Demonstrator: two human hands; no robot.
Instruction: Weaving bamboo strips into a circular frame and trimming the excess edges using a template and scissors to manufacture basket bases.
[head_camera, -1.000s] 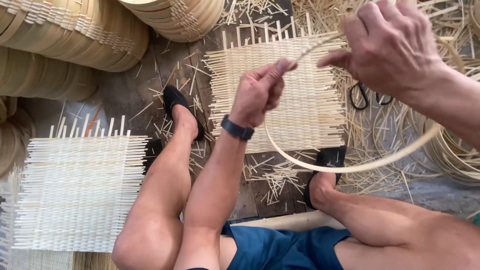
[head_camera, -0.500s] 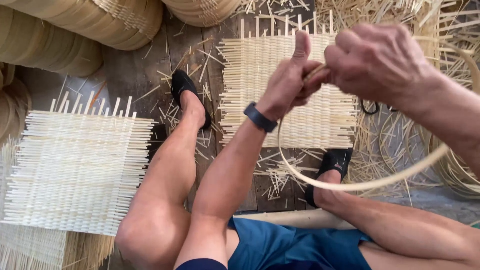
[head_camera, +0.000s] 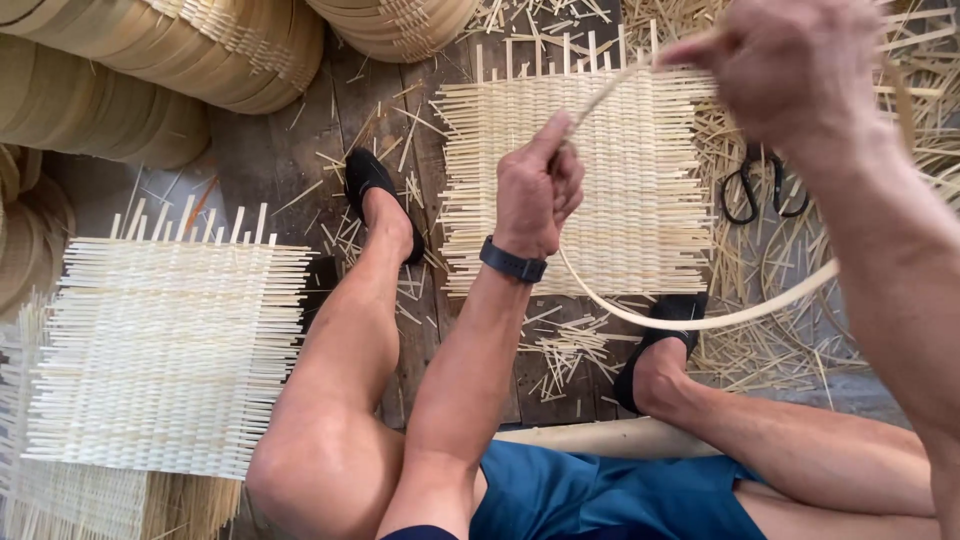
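While the bamboo strip (head_camera: 700, 322) is bent into a hoop, it is held at both ends of the loop in the head view. The left hand (head_camera: 535, 185) is closed in a fist around the strip just above the woven mat (head_camera: 590, 180); a dark wristband (head_camera: 512, 262) sits on that wrist. The right hand (head_camera: 790, 70) is raised near the top edge, fingers (head_camera: 690, 48) pinched shut on the other run of the strip. The loop sags down past the right foot in a black shoe (head_camera: 655, 330). The mat lies flat on the plank floor (head_camera: 290, 170), between the two feet; the left shoe (head_camera: 375, 190) is just beside its left edge. A second woven mat (head_camera: 165, 350) lies well apart to the left. Scissors (head_camera: 760, 185) rest on loose splints right of the mat. Stacked baskets (head_camera: 180, 60) are at the top left.

Judged step: hoop being formed and sized, ends being overlapped between the hands. Next move likely calls for holding the overlap tight while tension is kept even, or the strip springs open.
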